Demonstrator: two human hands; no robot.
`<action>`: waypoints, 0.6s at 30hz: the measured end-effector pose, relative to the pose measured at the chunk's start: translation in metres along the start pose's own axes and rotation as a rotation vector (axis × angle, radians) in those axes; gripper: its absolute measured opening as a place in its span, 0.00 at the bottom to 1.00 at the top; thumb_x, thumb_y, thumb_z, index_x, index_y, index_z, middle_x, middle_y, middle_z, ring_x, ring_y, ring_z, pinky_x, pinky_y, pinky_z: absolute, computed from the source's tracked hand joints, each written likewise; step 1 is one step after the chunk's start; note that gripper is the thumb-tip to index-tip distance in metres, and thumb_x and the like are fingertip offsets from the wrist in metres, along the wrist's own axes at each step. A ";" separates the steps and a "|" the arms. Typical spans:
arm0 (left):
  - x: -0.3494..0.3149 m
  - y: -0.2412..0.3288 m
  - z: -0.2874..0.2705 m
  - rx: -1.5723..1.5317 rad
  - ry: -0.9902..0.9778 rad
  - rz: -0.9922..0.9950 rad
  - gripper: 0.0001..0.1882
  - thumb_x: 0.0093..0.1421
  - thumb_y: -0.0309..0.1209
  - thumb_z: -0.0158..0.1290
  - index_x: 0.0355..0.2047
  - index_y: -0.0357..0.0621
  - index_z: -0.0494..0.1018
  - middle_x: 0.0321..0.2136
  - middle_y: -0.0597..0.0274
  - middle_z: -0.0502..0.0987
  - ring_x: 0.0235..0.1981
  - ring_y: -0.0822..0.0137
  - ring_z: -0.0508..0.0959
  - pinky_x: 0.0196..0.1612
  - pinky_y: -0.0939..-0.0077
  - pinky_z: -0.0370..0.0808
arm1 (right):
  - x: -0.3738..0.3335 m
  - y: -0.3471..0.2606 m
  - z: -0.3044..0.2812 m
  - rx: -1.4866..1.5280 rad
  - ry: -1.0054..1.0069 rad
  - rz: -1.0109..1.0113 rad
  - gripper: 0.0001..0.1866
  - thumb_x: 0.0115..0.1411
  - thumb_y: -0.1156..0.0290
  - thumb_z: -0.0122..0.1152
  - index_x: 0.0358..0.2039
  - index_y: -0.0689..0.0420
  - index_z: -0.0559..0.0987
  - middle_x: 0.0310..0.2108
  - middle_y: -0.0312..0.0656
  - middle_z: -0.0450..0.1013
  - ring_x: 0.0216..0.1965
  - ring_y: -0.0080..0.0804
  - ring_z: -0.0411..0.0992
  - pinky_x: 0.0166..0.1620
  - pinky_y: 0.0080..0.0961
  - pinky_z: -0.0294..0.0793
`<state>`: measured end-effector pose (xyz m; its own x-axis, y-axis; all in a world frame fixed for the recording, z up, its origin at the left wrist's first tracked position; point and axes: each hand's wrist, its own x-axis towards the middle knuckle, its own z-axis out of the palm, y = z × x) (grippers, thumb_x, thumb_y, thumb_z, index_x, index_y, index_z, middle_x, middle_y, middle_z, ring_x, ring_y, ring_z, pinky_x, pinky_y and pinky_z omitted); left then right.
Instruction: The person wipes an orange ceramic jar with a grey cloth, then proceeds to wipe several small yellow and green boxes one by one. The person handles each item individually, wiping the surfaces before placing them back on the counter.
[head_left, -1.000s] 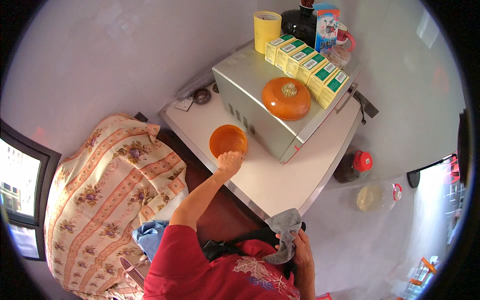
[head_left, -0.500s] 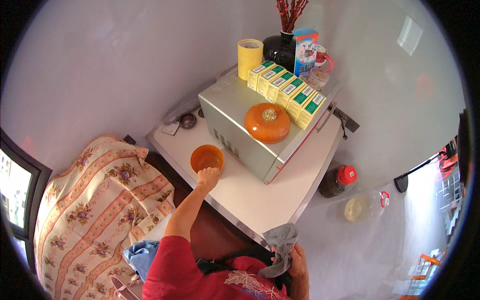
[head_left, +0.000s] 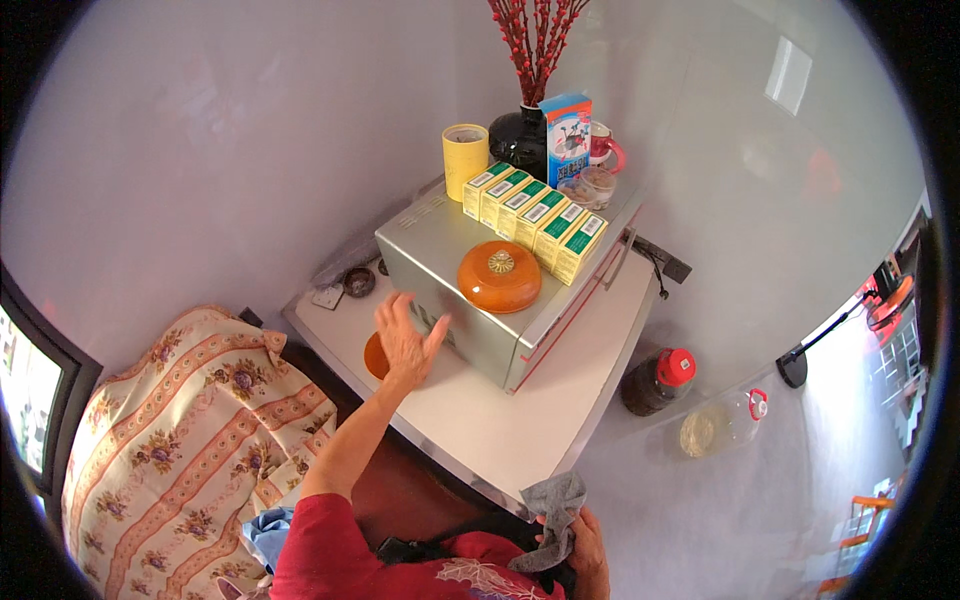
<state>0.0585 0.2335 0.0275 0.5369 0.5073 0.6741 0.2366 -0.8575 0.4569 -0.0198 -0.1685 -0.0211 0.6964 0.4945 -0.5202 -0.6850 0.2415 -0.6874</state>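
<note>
Two hands are in my view: my left hand hovers with fingers spread just above the orange bowl, which sits on the white table beside the metal box. My right hand pinches a grey cloth at the table's near edge. I judge it best to lower the fingers squarely over the bowl's rim, clear of the box.

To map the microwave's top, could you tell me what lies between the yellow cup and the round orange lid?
In the head view, a row of yellow-green boxes lies between the yellow cup and the round orange lid.
</note>
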 end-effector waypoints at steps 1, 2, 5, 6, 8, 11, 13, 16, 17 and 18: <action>0.019 0.027 -0.001 -0.088 0.069 0.029 0.30 0.49 0.45 0.57 0.46 0.39 0.63 0.45 0.48 0.65 0.48 0.49 0.61 0.51 0.57 0.59 | -0.001 0.001 -0.003 0.006 0.003 -0.014 0.17 0.62 0.68 0.45 0.49 0.64 0.65 0.42 0.50 0.71 0.40 0.43 0.74 0.32 0.42 0.80; 0.037 0.043 0.002 -0.095 0.069 0.072 0.28 0.49 0.45 0.58 0.44 0.40 0.66 0.44 0.49 0.65 0.48 0.50 0.61 0.50 0.58 0.60 | -0.001 0.001 -0.005 0.012 -0.004 -0.029 0.17 0.62 0.68 0.45 0.49 0.64 0.65 0.42 0.49 0.71 0.40 0.43 0.74 0.32 0.42 0.80; 0.073 0.074 0.020 -0.090 0.029 0.118 0.22 0.47 0.44 0.59 0.40 0.45 0.72 0.44 0.49 0.67 0.47 0.51 0.63 0.49 0.59 0.62 | -0.002 0.003 -0.007 0.035 0.001 -0.055 0.17 0.62 0.68 0.45 0.49 0.64 0.65 0.41 0.50 0.71 0.40 0.43 0.74 0.32 0.42 0.80; 0.079 0.081 0.029 -0.097 0.002 0.120 0.21 0.47 0.43 0.60 0.38 0.47 0.74 0.44 0.49 0.68 0.47 0.51 0.63 0.49 0.59 0.63 | -0.004 0.004 -0.009 0.056 0.012 -0.067 0.17 0.62 0.69 0.45 0.49 0.64 0.65 0.41 0.50 0.71 0.40 0.43 0.74 0.32 0.41 0.80; 0.091 0.077 0.047 -0.058 -0.095 0.065 0.17 0.47 0.43 0.60 0.36 0.51 0.76 0.44 0.49 0.69 0.46 0.51 0.65 0.48 0.60 0.64 | -0.006 0.005 -0.010 0.092 0.012 -0.089 0.17 0.62 0.69 0.45 0.49 0.64 0.65 0.41 0.50 0.71 0.40 0.42 0.74 0.31 0.41 0.80; 0.093 0.070 0.056 -0.147 -0.172 -0.028 0.13 0.48 0.42 0.59 0.34 0.55 0.78 0.44 0.49 0.70 0.44 0.51 0.68 0.46 0.61 0.66 | -0.012 0.001 -0.008 0.073 0.035 -0.081 0.17 0.62 0.70 0.44 0.49 0.63 0.65 0.40 0.48 0.71 0.39 0.40 0.74 0.33 0.39 0.80; 0.085 0.075 0.054 -0.257 -0.119 -0.025 0.11 0.50 0.38 0.59 0.35 0.53 0.78 0.43 0.49 0.70 0.43 0.54 0.70 0.47 0.65 0.67 | -0.015 0.007 -0.018 0.117 0.063 -0.096 0.17 0.61 0.70 0.45 0.48 0.64 0.66 0.41 0.50 0.71 0.39 0.42 0.74 0.32 0.41 0.80; 0.073 0.078 0.040 -0.548 0.026 -0.050 0.11 0.50 0.34 0.59 0.35 0.50 0.78 0.44 0.50 0.69 0.45 0.56 0.70 0.47 0.68 0.68 | -0.014 0.007 -0.026 0.107 0.096 -0.143 0.16 0.60 0.70 0.47 0.47 0.64 0.67 0.39 0.50 0.71 0.37 0.41 0.74 0.31 0.41 0.80; 0.067 0.082 0.031 -0.668 -0.004 -0.104 0.11 0.51 0.31 0.59 0.35 0.46 0.77 0.45 0.51 0.68 0.46 0.59 0.69 0.47 0.71 0.68 | -0.013 0.004 -0.026 0.093 0.113 -0.164 0.16 0.60 0.70 0.47 0.47 0.64 0.67 0.38 0.49 0.72 0.35 0.40 0.75 0.31 0.40 0.79; 0.058 0.094 0.021 -0.734 -0.022 -0.132 0.10 0.51 0.31 0.59 0.35 0.45 0.77 0.45 0.52 0.67 0.47 0.60 0.69 0.47 0.71 0.68 | -0.014 -0.004 -0.026 0.073 0.137 -0.221 0.16 0.59 0.70 0.47 0.47 0.64 0.67 0.37 0.48 0.72 0.34 0.39 0.74 0.31 0.39 0.79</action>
<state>0.1292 0.1804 0.0969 0.5593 0.5937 0.5784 -0.2969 -0.5080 0.8086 -0.0216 -0.1979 -0.0242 0.8501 0.3062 -0.4285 -0.5228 0.3930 -0.7564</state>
